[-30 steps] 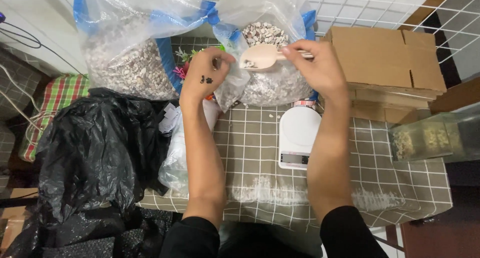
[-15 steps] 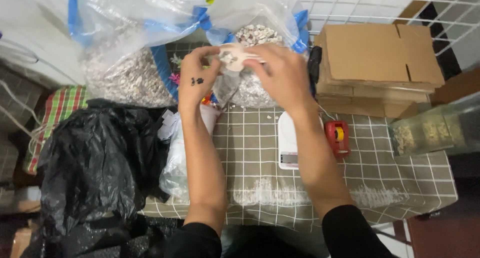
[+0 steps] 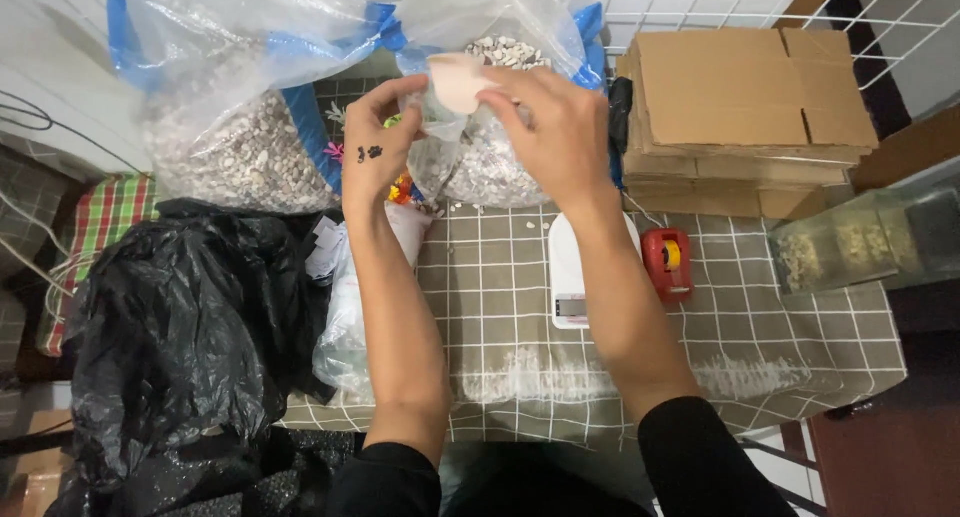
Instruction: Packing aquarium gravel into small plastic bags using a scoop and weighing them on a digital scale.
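My left hand (image 3: 377, 145) pinches the rim of a small clear plastic bag (image 3: 436, 142) that hangs partly filled with pale seeds. My right hand (image 3: 556, 127) grips a pale pink scoop (image 3: 457, 79) tipped over the mouth of that bag. Just behind them stands a big clear bag of pale seeds (image 3: 505, 97) with blue trim. A white kitchen scale (image 3: 566, 277) lies on the checked tablecloth (image 3: 500, 307), partly under my right forearm.
A second large seed bag (image 3: 225, 127) stands at back left. A black rubbish bag (image 3: 170, 327) fills the left side. Stacked cardboard boxes (image 3: 745, 97) sit at back right, a red tape dispenser (image 3: 668, 262) beside the scale, a clear container (image 3: 865, 242) at far right.
My right hand has carried the scoop left from the big bag to the small bag in my left hand. The red tape dispenser has come into sight.
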